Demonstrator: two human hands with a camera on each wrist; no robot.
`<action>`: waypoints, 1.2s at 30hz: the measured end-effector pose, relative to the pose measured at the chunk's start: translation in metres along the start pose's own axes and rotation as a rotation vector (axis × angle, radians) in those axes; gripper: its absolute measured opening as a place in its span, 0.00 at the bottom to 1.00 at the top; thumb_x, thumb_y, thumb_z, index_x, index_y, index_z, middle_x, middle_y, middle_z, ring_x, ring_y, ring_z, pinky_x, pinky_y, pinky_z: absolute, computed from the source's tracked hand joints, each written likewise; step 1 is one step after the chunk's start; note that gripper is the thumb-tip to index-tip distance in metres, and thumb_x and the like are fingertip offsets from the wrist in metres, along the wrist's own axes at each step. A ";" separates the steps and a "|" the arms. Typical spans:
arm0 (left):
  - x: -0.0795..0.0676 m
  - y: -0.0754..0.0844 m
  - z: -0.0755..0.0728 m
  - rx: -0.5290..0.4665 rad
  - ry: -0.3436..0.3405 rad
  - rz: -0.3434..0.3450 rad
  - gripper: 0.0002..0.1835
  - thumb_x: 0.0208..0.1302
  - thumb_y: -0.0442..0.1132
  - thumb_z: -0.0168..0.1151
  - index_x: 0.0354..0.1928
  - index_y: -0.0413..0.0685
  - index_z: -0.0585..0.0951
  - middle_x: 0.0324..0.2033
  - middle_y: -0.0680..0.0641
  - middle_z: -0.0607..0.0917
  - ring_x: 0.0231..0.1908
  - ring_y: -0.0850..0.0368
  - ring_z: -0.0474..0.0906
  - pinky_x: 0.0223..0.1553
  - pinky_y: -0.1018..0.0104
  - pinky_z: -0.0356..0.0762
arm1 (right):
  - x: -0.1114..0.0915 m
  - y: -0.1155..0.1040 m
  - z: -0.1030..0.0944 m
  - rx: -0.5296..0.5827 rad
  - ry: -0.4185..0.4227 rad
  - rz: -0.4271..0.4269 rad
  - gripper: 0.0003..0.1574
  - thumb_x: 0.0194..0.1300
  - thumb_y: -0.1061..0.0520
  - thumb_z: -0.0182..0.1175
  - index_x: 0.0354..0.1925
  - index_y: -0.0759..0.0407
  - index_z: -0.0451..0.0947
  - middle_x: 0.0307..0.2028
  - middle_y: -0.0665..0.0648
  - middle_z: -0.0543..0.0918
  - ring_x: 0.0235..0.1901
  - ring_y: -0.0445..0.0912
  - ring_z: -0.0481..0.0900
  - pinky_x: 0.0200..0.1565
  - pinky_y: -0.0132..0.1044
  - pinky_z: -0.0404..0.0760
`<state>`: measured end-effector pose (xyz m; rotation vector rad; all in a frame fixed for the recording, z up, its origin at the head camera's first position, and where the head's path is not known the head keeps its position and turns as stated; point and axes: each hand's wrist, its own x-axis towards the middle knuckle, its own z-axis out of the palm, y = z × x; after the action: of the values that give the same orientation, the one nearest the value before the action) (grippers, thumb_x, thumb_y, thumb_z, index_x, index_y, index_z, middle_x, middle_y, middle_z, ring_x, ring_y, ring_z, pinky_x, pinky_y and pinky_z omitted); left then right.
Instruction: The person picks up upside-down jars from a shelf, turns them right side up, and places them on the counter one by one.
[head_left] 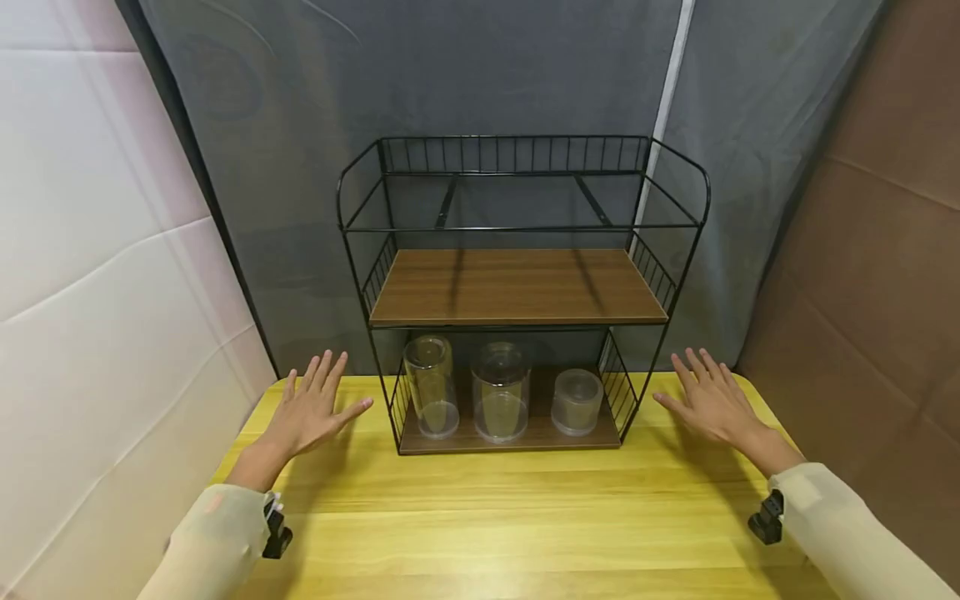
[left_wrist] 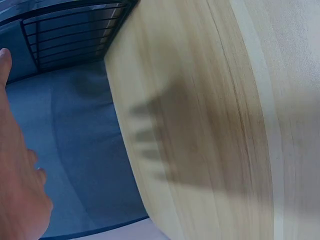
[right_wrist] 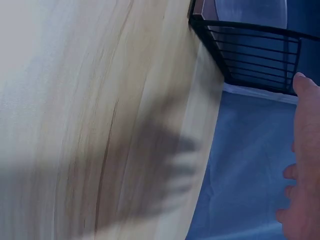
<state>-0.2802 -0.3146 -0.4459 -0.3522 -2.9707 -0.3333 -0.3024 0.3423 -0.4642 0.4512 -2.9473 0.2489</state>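
Observation:
My left hand [head_left: 309,410] hovers over the table left of a black wire rack [head_left: 522,326], fingers spread and holding nothing. On the other side, my right hand [head_left: 712,402] is likewise spread above the table, thumb toward the rack. On the rack's bottom board stand a tall clear jar [head_left: 431,387] at the left, a wider clear jar [head_left: 501,392] in the middle and a short clear jar [head_left: 577,402] at the right. The left wrist view shows part of the left hand [left_wrist: 20,175]; the right wrist view shows part of the right hand [right_wrist: 305,165].
The rack's middle level has a brown wooden shelf [head_left: 517,287]; its top level is an open frame with two crossbars. A yellow wood-grain table [head_left: 510,517] lies beneath. Grey cloth [head_left: 510,67] hangs behind, with a white panel [head_left: 112,292] at left and a brown one [head_left: 862,275] at right.

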 end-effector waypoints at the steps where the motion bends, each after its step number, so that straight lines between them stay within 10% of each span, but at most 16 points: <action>1: 0.000 0.001 0.000 0.000 -0.001 0.002 0.55 0.75 0.71 0.51 0.86 0.41 0.44 0.82 0.28 0.45 0.81 0.26 0.41 0.77 0.24 0.33 | -0.001 0.000 -0.001 0.000 0.002 -0.004 0.59 0.78 0.28 0.51 0.82 0.71 0.52 0.79 0.80 0.50 0.79 0.76 0.44 0.76 0.75 0.46; 36: 0.013 0.048 -0.059 -0.232 0.193 0.182 0.53 0.79 0.63 0.54 0.86 0.45 0.37 0.84 0.36 0.43 0.83 0.35 0.42 0.82 0.36 0.38 | -0.052 -0.048 -0.022 0.113 0.105 -0.027 0.55 0.74 0.33 0.62 0.81 0.65 0.59 0.74 0.73 0.67 0.71 0.72 0.66 0.60 0.75 0.73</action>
<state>-0.2745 -0.2802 -0.3770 -0.5763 -2.6918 -0.6522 -0.2354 0.3159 -0.4449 0.4774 -2.8329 0.4244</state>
